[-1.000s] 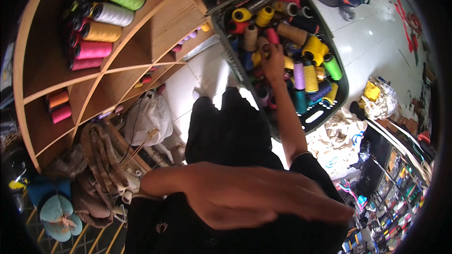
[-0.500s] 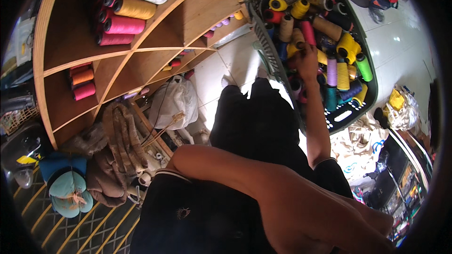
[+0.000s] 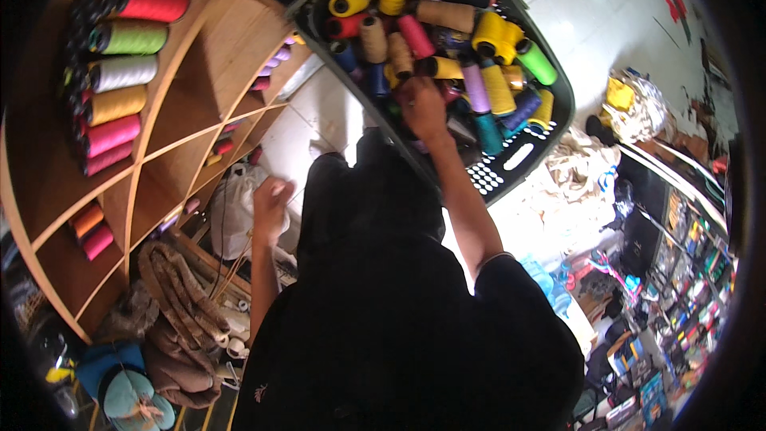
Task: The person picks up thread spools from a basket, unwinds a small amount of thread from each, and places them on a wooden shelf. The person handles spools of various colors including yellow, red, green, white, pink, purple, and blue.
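Note:
A dark plastic basket (image 3: 568,104) at the upper right holds many cone spools of thread. My right hand (image 3: 424,110) reaches into its near left part, fingers curled down among the spools; what they grip is hidden. Close to those fingers lie a tan spool (image 3: 400,54), a pink spool (image 3: 416,36) and a yellow spool (image 3: 445,69). A lilac spool (image 3: 475,88) and a larger yellow spool (image 3: 498,90) lie right of the hand. My left hand (image 3: 271,203) is raised in front of a white plastic bag (image 3: 229,211), its fingers bent and smeared by motion.
To the left stands a wooden shelf (image 3: 171,144) with thread spools in several compartments. Below it are a brown folded cloth (image 3: 179,287) and a teal cushion-like bundle (image 3: 132,399). Pale fabric (image 3: 570,175) and a cluttered rack (image 3: 678,271) are on the right.
My left arm, earlier folded across my body toward the lower right, is now out at the left. The view has shifted, and my right hand sits nearer the basket's left rim.

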The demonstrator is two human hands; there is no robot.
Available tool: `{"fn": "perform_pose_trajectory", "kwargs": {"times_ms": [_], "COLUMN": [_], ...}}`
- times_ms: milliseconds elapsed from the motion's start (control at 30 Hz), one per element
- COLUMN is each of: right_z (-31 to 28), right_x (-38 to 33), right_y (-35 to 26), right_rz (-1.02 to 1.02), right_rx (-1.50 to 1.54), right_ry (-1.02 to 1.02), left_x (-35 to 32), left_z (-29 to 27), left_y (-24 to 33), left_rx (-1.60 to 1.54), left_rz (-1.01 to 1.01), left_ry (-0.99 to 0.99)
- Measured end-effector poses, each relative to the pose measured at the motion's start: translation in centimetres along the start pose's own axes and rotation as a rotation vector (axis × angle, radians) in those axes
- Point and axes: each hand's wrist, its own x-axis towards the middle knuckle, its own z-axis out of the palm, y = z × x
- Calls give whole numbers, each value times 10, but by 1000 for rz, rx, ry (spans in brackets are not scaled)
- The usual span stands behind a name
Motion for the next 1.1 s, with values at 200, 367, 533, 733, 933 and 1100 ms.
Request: {"fn": "perform_pose_trajectory", "kwargs": {"times_ms": [200, 367, 533, 733, 933, 1100], "right_z": [25, 35, 42, -44, -109, -18], "right_x": [-1, 23, 25, 4, -1, 38], "right_y": [0, -8, 1, -13, -20, -28], "right_rz": [-101, -122, -139, 52, 164, -258], "right_rx": [-217, -367, -376, 193, -255, -250], "right_ry": [-320, -541, -442, -291, -178, -256], "left_x": [-71, -120, -152, -149, -163, -139], "left_z": [-38, -15, -27, -2, -5, -5], "left_y": [-238, -258, -340, -299, -324, -281], "left_rx": [-379, 172, 20, 104, -354, -167], "left_rz": [-501, -528, -482, -531, -681, -757], "left_ry": [39, -9, 39, 63, -25, 61]}}
